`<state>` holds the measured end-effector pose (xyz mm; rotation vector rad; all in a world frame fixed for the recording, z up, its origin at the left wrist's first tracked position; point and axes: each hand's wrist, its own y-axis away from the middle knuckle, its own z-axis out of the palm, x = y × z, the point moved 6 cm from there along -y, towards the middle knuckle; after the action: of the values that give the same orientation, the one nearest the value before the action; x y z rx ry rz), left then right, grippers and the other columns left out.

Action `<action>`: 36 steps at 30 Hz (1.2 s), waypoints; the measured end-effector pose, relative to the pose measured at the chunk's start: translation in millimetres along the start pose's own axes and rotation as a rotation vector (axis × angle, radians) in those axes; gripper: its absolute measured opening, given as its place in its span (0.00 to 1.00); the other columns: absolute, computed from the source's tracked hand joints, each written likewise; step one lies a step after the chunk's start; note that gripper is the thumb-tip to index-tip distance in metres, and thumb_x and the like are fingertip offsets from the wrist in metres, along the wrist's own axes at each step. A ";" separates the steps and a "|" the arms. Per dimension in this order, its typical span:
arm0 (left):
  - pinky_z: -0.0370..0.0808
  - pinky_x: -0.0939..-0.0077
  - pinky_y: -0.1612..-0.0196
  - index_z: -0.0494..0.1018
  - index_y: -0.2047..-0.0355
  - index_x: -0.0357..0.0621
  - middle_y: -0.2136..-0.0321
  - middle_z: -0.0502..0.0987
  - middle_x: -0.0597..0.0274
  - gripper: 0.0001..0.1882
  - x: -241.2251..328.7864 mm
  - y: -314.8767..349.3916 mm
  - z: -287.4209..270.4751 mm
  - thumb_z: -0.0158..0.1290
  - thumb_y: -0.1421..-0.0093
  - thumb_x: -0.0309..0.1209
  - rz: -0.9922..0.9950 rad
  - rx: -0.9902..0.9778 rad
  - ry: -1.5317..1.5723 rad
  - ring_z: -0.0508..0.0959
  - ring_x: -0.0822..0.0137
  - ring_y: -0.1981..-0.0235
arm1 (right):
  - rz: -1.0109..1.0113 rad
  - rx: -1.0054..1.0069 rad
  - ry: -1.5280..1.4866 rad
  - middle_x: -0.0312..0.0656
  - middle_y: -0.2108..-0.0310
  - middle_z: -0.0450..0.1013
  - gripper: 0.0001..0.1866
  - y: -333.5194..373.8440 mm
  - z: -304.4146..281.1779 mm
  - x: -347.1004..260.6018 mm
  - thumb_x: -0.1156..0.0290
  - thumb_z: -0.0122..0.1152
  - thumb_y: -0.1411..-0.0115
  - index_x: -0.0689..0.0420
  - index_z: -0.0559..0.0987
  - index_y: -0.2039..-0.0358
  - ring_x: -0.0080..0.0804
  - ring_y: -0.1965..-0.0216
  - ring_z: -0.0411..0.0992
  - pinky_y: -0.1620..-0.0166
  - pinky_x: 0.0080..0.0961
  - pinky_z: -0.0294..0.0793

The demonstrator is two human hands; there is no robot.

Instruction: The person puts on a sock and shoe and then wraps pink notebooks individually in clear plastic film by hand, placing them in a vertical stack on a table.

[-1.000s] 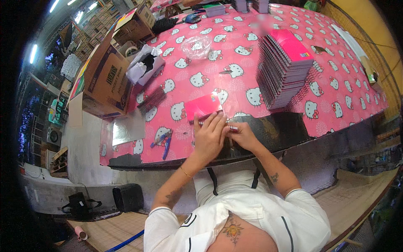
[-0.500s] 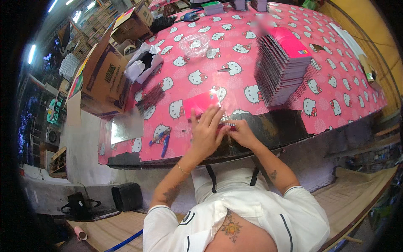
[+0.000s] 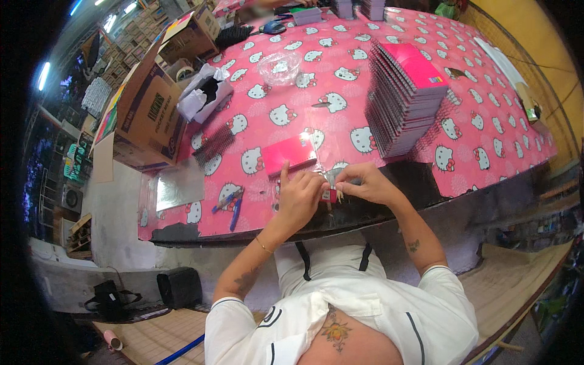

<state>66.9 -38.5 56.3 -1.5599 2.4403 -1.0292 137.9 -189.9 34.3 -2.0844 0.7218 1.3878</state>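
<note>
A small bright-pink notebook lies on the table just beyond my left hand. That hand has its index finger raised by the notebook's near edge, and its other fingers are curled in. A small red-pink piece shows beside its fingertips; the rest of it is hidden under the hand. My right hand is closed in a pinch close by on the right, and what its fingertips hold is too small to make out. Pliers with blue handles rest left of my left hand.
A tall stack of pink spiral notebooks stands at right. Black wire coils, a clear plastic sheet and an open carton are at left. Crumpled clear plastic lies farther back. Another person's arm shows at the far edge.
My right hand has lifted and shifted slightly right, now pinching. My left hand has drawn back off the notebook's cover, its fingers curling. An arm has appeared at the table's far edge.
</note>
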 end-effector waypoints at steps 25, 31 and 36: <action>0.72 0.64 0.51 0.75 0.51 0.41 0.60 0.79 0.52 0.18 101.3 -313.0 -83.1 0.57 0.38 0.38 0.361 0.499 0.279 0.77 0.59 0.56 | -0.391 0.630 -0.255 0.49 0.50 0.71 0.34 3.7 -218.2 -183.2 0.74 0.55 0.39 0.61 0.56 0.33 0.29 0.53 0.73 0.51 0.25 0.74; 0.71 0.63 0.50 0.79 0.54 0.51 0.58 0.78 0.49 0.20 47.5 -335.0 -1.1 0.61 0.45 0.45 0.154 0.120 0.162 0.76 0.51 0.54 | -0.112 0.542 0.115 0.49 0.55 0.74 0.26 -18.2 -264.1 -120.5 0.73 0.54 0.41 0.61 0.70 0.41 0.31 0.57 0.75 0.52 0.24 0.73; 0.68 0.58 0.47 0.76 0.56 0.43 0.58 0.77 0.48 0.19 22.0 -299.5 -14.8 0.58 0.41 0.43 0.085 0.542 0.194 0.75 0.51 0.51 | -0.179 0.730 0.813 0.52 0.46 0.70 0.25 -7.5 -257.1 -128.0 0.62 0.60 0.41 0.57 0.74 0.44 0.47 0.45 0.68 0.42 0.37 0.67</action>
<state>284.6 -127.7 243.4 -1.2124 2.0481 -1.7072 268.2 -342.1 240.3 -1.9569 1.1009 0.0597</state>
